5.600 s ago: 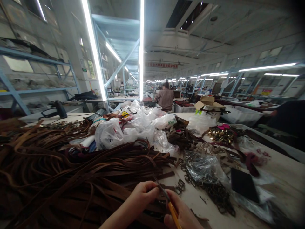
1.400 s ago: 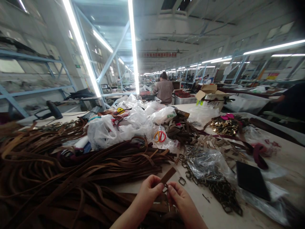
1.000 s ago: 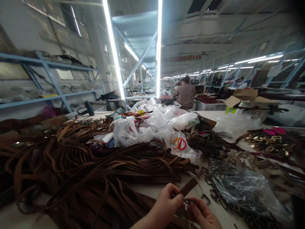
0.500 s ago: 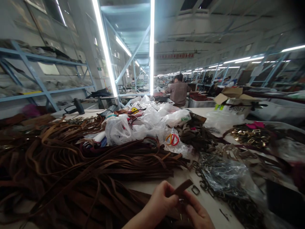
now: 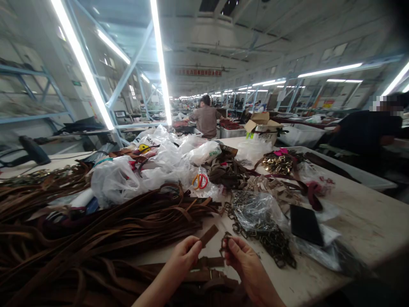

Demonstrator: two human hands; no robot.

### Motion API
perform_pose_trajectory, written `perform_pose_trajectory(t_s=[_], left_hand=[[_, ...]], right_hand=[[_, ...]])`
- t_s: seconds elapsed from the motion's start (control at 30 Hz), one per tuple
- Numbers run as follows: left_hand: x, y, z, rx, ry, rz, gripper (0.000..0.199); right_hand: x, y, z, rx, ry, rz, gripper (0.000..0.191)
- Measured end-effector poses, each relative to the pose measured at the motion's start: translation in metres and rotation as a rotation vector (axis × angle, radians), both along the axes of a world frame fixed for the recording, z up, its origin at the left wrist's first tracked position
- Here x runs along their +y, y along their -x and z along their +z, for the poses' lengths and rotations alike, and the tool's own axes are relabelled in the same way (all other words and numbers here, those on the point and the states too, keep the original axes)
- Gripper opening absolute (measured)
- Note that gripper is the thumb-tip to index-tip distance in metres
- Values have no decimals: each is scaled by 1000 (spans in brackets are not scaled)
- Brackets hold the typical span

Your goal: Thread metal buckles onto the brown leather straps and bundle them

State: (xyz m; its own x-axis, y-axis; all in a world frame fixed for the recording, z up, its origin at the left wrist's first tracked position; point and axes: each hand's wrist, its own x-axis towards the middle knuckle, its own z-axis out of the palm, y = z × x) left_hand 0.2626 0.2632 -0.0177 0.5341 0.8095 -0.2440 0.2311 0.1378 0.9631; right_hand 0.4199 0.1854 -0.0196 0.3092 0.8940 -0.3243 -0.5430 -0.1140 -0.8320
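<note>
My left hand pinches a brown leather strap whose cut end points up and right. Beside it, my right hand holds a dark metal buckle between thumb and fingers. Strap end and buckle are a little apart. Below the hands lie brown straps with metal buckles on them. A big heap of long brown straps spreads over the left of the table. Dark metal buckles lie right of my right hand, partly under clear plastic.
Red and yellow scissors lie by white plastic bags. A black flat object and gold buckles are on the right. One person is ahead, another at the far right. An open carton stands behind.
The view has turned right. My hands, close together before, have moved apart; the right now holds a dark buckle. The loose buckle beside the strap end is no longer seen there.
</note>
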Motion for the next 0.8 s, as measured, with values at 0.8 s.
perform_pose_trajectory(t_s=[0.8], left_hand=[[-2, -2, 28, 161, -673, -233, 14]], right_hand=[[14, 19, -8, -170, 77, 277, 38]])
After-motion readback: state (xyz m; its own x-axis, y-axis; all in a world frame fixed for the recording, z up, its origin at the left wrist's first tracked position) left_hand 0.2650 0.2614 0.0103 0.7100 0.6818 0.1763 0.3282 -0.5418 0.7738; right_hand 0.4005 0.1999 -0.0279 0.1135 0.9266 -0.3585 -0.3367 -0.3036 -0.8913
